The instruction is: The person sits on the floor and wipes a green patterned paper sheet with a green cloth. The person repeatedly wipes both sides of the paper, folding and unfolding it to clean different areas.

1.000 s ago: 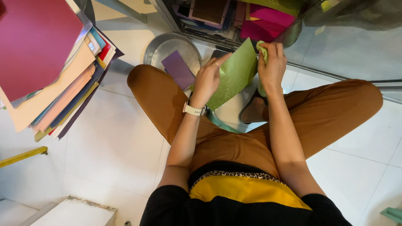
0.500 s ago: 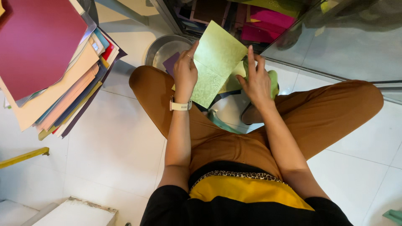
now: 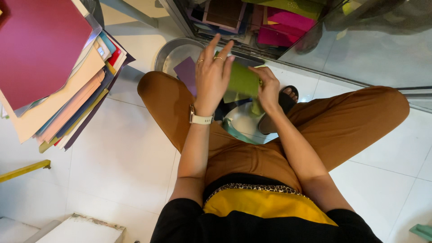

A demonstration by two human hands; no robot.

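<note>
I sit on the floor with my legs in brown trousers. Both hands meet over my knees on a green paper sheet (image 3: 243, 82) that is folded over. My left hand (image 3: 211, 78), with rings and a white wristwatch, lies against the sheet's left side with its fingers stretched and spread. My right hand (image 3: 269, 89) pinches the sheet's right edge. Most of the sheet is hidden behind my left hand.
A round metal bowl (image 3: 167, 50) with a purple paper piece (image 3: 185, 72) stands just beyond my left knee. A fanned stack of coloured paper (image 3: 54, 76) overhangs at left. A glass-fronted cabinet (image 3: 369, 54) with pink and green sheets (image 3: 288, 20) is ahead. A black sandal (image 3: 288, 96) shows by my right hand.
The green sheet was held up open and flat; now it is folded smaller and lower between my hands. My left hand has moved over its front with the fingers spread.
</note>
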